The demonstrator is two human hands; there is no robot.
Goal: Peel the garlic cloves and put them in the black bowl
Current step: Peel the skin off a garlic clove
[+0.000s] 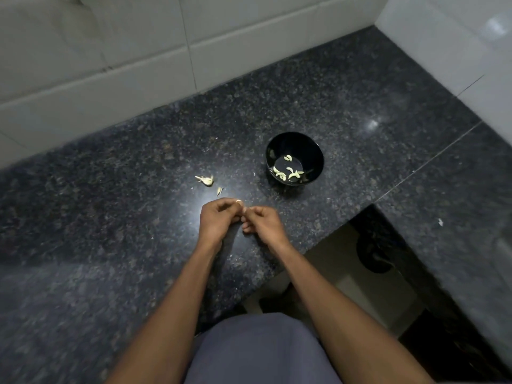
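my left hand [219,217] and right hand [263,221] are curling together and hiding nearly all of the garlic clove [238,201]; only a pale sliver is peeking out, too small to tell peeled from unpeeled. the peeled cloves [288,171] in the black bowl [315,151] are blurring together, so i'm not counting them. the skin scraps [205,180] are too small to make out. my forearms are running off the bottom edge.

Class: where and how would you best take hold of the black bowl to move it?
Probably grip the black bowl by its rim, coming from above: it stands upright with its mouth open and nothing touching it. Pinch the wall with the thumb outside, away from the garlic cloves inside.
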